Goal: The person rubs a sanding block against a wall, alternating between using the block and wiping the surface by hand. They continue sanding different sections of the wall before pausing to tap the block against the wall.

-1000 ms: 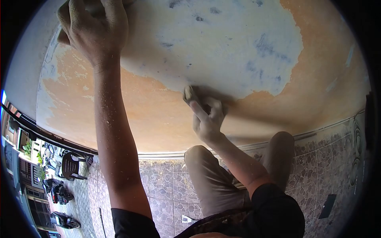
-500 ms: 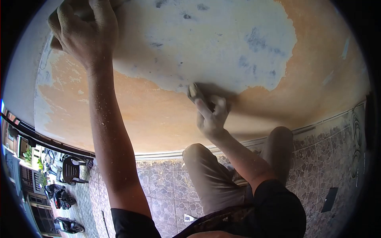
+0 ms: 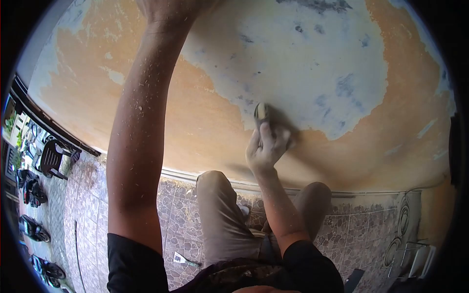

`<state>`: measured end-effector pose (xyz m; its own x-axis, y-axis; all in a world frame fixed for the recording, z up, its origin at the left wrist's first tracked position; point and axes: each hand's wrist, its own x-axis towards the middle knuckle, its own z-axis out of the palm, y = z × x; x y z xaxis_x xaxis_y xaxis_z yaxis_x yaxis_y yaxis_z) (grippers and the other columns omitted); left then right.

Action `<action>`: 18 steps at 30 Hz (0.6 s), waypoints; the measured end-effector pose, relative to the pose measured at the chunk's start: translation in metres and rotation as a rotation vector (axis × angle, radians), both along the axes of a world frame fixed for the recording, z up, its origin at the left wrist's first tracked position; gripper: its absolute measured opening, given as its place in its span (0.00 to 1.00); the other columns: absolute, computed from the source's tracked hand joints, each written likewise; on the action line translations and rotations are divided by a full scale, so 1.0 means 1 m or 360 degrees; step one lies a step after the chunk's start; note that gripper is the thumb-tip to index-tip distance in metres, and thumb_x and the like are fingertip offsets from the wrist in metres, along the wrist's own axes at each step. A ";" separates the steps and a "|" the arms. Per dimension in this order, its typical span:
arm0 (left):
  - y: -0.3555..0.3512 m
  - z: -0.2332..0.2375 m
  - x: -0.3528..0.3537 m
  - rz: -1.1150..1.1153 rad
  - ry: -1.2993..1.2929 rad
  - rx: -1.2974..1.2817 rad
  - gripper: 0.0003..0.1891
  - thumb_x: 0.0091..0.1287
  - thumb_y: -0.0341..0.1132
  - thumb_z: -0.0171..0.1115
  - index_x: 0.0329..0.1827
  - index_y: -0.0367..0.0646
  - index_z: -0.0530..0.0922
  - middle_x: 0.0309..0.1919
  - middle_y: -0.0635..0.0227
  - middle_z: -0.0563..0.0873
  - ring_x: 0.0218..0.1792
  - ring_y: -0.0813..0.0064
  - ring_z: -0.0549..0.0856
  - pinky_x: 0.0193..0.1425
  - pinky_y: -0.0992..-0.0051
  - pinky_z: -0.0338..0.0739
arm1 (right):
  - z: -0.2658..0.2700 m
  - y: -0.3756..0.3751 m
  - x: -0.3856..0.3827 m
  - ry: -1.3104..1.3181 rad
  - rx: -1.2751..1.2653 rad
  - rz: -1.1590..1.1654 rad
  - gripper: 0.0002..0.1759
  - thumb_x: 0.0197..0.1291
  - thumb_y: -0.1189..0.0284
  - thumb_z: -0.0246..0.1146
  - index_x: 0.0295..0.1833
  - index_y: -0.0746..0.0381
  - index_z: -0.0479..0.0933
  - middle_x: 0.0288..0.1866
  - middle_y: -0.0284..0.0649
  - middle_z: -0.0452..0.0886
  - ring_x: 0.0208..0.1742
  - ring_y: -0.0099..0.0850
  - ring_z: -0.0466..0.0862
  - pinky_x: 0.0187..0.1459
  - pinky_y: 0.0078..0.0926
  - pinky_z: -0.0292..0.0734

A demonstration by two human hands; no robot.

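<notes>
In front of me is a wall (image 3: 205,132) with orange paint and a large pale, blotchy patch (image 3: 303,73) of bare plaster. My right hand (image 3: 267,147), dusty and closed, grips a small rounded sanding block (image 3: 262,113) with a pale face and dark edges. The block lies against the wall at the patch's lower edge. My left hand (image 3: 172,9) reaches up to the wall at the top edge of the view. Its fingers are cut off there, so what they touch or hold is hidden. Dust flecks cover the left forearm.
Below the wall, a stone-patterned tile floor (image 3: 181,215) carries a scraper (image 3: 185,259) with a pale blade and a dark flat object (image 3: 354,280). A metal rack (image 3: 415,261) stands right. Outside on the left are a brown chair (image 3: 51,158) and several motorcycles (image 3: 35,229).
My view has turned and shifted. My left hand has gone from the upper left to the top edge, its fingers now out of view. The right hand keeps the block against the wall.
</notes>
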<state>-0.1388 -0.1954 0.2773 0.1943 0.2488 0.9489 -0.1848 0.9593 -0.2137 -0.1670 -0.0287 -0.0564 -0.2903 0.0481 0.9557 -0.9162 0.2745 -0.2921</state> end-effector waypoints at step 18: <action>-0.010 0.008 0.014 0.0171 -0.0097 -0.0194 0.16 0.74 0.39 0.60 0.60 0.42 0.83 0.52 0.56 0.86 0.53 0.56 0.87 0.62 0.58 0.78 | 0.104 -0.014 0.000 0.0217 -0.0184 0.0062 0.35 0.64 0.84 0.69 0.77 0.54 0.75 0.47 0.43 0.74 0.46 0.38 0.73 0.50 0.41 0.64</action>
<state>-0.1246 -0.2051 0.2848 0.1035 0.3790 0.9196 -0.2681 0.9010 -0.3411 -0.1665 -0.0431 0.0480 -0.1623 0.1510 0.9751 -0.9587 0.2099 -0.1920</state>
